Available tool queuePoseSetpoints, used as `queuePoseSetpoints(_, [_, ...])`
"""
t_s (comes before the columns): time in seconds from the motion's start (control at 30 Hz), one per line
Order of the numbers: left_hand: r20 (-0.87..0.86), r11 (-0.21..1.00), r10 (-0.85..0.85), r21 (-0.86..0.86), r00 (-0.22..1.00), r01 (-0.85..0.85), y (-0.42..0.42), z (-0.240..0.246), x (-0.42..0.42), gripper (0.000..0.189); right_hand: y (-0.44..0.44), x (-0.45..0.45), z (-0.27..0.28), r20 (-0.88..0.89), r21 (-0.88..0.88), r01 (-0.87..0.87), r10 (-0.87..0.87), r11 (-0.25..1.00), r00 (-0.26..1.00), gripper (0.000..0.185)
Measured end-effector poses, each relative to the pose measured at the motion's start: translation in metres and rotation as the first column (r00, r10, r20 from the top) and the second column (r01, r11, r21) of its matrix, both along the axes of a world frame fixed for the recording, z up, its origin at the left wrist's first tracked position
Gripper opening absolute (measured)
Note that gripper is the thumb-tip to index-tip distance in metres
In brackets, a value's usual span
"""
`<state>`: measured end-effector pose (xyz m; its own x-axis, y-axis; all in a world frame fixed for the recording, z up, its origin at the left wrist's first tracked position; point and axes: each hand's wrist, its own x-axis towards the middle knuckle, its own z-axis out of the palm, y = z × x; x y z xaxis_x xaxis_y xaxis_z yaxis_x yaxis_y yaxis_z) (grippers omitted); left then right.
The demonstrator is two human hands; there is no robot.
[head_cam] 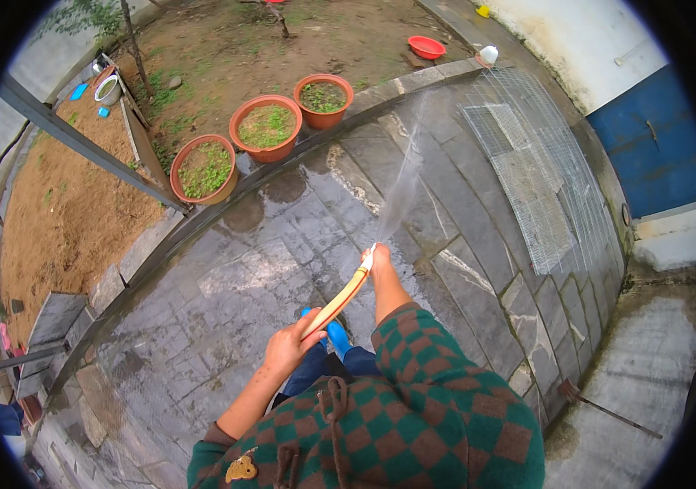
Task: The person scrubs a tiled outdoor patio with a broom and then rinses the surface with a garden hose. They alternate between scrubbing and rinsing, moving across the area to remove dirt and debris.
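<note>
A yellow garden hose (341,301) with a red stripe runs between my hands, and a white nozzle (370,257) is at its far end. My right hand (378,253) is closed around the nozzle. Lower and to the left, my left hand (288,347) grips the hose. From the nozzle a fanned jet of water (401,189) sprays forward over the grey stone paving (317,226), which is wet and shiny around it. My blue shoes (338,338) stand on the paving below the hose. The rest of the hose behind my left hand is hidden.
Three terracotta-coloured pots (266,153) with green plants line the paving's edge. Wire mesh panels (525,183) lie at the right, near a blue door (653,140). A slanting metal post (91,140) stands at the left. A long-handled tool (616,413) lies at the lower right.
</note>
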<state>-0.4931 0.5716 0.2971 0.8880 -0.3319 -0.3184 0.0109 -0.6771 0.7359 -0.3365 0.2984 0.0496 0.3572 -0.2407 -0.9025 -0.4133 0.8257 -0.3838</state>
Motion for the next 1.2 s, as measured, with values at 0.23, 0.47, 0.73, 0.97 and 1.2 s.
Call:
queuePoseSetpoints(0.23, [-0.014, 0.997, -0.073, 0.014, 0.997, 0.073, 0.003, -0.006, 0.013, 0.054, -0.015, -0.003, 0.003, 0.071, -0.163, 0.074, -0.063, 0.984, 0.995, 0.025])
queuePoseSetpoints(0.47, [0.019, 0.975, -0.208, -0.071, 0.978, 0.209, -0.003, -0.009, 0.001, 0.053, -0.010, 0.001, 0.023, 0.027, -0.042, -0.148, 0.149, 0.988, 0.988, 0.021])
queuePoseSetpoints(0.73, [0.039, 0.983, -0.146, -0.105, 0.989, 0.149, 0.002, -0.007, 0.005, 0.052, 0.002, 0.017, 0.033, 0.025, -0.094, -0.223, 0.226, 0.970, 0.974, 0.022])
queuePoseSetpoints(0.97, [0.095, 0.979, -0.137, -0.137, 0.986, 0.149, 0.009, 0.003, 0.004, 0.051, 0.012, 0.021, -0.001, 0.009, 0.031, -0.321, 0.320, 0.947, 0.947, 0.024])
queuePoseSetpoints(1.2, [0.039, 0.978, -0.136, -0.154, 0.990, 0.140, 0.008, 0.008, 0.018, 0.051, 0.020, 0.027, 0.028, -0.004, -0.028, -0.415, 0.415, 0.909, 0.910, 0.026])
